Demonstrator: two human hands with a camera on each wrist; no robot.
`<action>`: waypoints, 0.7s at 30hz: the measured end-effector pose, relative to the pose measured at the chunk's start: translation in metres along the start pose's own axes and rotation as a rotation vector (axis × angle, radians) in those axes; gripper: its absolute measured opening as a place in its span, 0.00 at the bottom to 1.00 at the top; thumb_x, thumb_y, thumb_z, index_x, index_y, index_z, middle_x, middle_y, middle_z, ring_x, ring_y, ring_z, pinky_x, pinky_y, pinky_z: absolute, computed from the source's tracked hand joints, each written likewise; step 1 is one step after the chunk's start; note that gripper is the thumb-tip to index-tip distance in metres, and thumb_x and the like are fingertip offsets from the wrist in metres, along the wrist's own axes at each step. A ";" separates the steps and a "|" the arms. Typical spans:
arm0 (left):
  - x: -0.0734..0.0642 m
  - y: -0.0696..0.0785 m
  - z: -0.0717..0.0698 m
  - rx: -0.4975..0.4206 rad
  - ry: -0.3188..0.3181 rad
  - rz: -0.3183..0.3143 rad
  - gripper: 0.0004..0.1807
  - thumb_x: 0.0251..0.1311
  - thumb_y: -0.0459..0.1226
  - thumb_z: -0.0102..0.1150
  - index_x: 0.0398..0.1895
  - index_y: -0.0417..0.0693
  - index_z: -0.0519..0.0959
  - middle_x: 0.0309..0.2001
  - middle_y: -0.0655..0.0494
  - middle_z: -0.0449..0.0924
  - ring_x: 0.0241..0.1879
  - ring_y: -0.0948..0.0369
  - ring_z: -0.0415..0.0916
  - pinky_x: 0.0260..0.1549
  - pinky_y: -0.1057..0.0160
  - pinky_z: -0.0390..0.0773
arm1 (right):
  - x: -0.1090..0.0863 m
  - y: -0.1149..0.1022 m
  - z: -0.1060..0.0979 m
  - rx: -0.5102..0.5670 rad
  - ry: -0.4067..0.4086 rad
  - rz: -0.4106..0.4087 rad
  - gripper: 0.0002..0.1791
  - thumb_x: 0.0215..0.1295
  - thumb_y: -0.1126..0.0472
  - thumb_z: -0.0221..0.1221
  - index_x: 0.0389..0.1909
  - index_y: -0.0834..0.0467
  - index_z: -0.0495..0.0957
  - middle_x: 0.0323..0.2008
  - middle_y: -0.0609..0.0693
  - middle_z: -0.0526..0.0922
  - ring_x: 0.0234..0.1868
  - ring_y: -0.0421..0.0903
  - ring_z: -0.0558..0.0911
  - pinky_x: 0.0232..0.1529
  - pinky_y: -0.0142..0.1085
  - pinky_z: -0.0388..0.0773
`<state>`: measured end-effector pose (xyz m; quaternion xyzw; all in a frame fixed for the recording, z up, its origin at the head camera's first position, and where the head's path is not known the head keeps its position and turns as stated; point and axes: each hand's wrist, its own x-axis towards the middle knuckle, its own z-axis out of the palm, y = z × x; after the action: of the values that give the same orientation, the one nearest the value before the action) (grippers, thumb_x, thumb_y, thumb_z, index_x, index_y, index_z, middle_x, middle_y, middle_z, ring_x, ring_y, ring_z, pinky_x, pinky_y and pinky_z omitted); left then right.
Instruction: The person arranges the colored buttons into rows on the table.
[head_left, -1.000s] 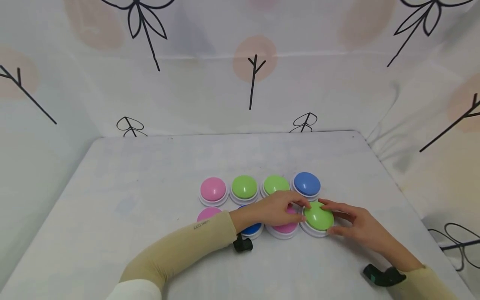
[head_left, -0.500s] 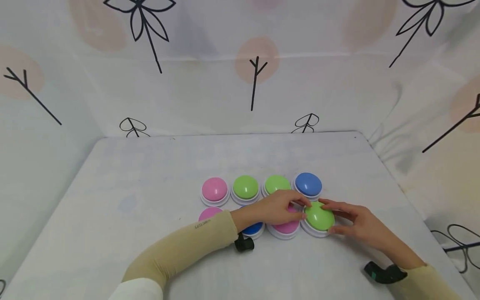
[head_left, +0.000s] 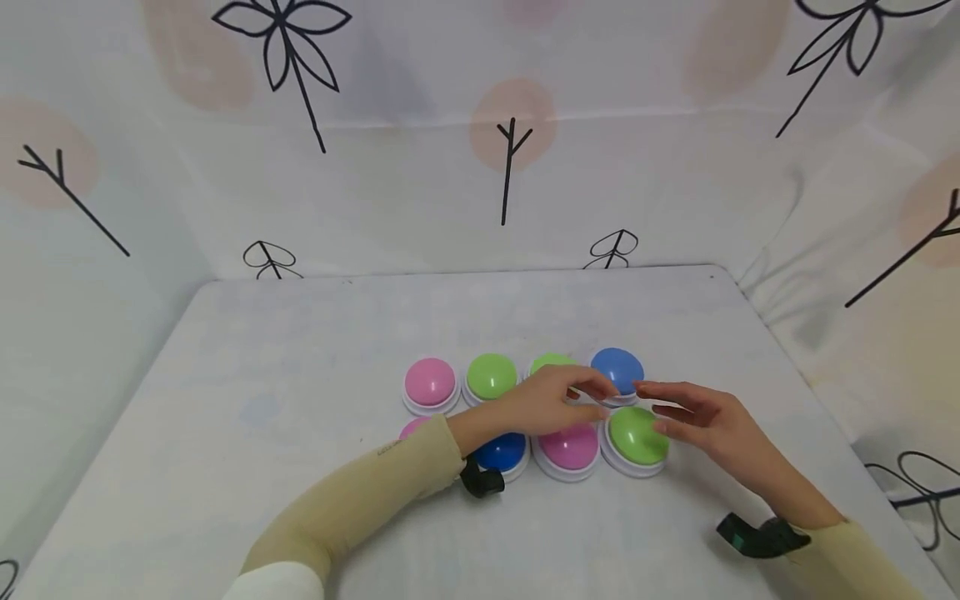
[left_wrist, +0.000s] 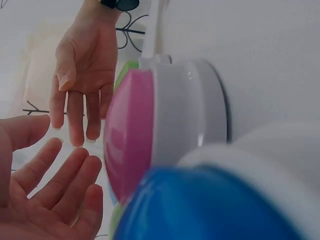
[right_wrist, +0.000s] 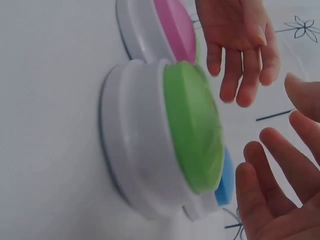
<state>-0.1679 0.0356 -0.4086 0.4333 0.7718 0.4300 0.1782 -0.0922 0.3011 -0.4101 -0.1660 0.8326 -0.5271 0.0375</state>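
Observation:
Round push buttons with white bases and coloured domes stand in two close rows on the table. The near row ends at the right in a green button, beside a pink button and a dark blue button. My left hand hovers over the pink button, fingers relaxed and holding nothing. To its right, my right hand is raised just above the green button, its fingers loosely bent around air. In the right wrist view, a gap shows between the fingers and the green dome.
Behind lies the far row: a pink button, a green button, another green one partly hidden by my left hand, and a blue button. The white table ends at a patterned cloth backdrop.
Both hands have lifted off the near right green button, which they were touching before. It stays at the end of its row. The left hand has drawn slightly left.

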 end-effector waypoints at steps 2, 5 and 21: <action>-0.003 -0.001 -0.005 -0.011 0.013 -0.001 0.17 0.69 0.42 0.59 0.59 0.50 0.78 0.56 0.59 0.80 0.54 0.74 0.72 0.53 0.73 0.72 | 0.003 -0.004 0.003 -0.032 0.028 0.019 0.20 0.69 0.66 0.61 0.61 0.62 0.76 0.59 0.63 0.78 0.58 0.30 0.76 0.52 0.25 0.75; -0.009 -0.003 -0.014 -0.012 0.035 -0.006 0.16 0.69 0.42 0.58 0.58 0.50 0.78 0.55 0.58 0.81 0.54 0.74 0.73 0.54 0.73 0.73 | 0.009 -0.008 0.009 -0.087 0.082 0.033 0.15 0.70 0.63 0.61 0.56 0.60 0.79 0.56 0.59 0.81 0.55 0.28 0.76 0.50 0.23 0.75; -0.070 -0.005 -0.080 0.174 0.164 -0.097 0.14 0.71 0.41 0.56 0.57 0.52 0.79 0.54 0.61 0.80 0.58 0.61 0.74 0.57 0.54 0.75 | 0.048 -0.017 0.031 -0.162 0.128 -0.113 0.12 0.64 0.67 0.66 0.47 0.62 0.80 0.46 0.55 0.83 0.46 0.42 0.81 0.49 0.22 0.76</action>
<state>-0.1833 -0.0640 -0.3741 0.3727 0.8381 0.3865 0.0968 -0.1265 0.2527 -0.4029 -0.1814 0.8624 -0.4690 -0.0592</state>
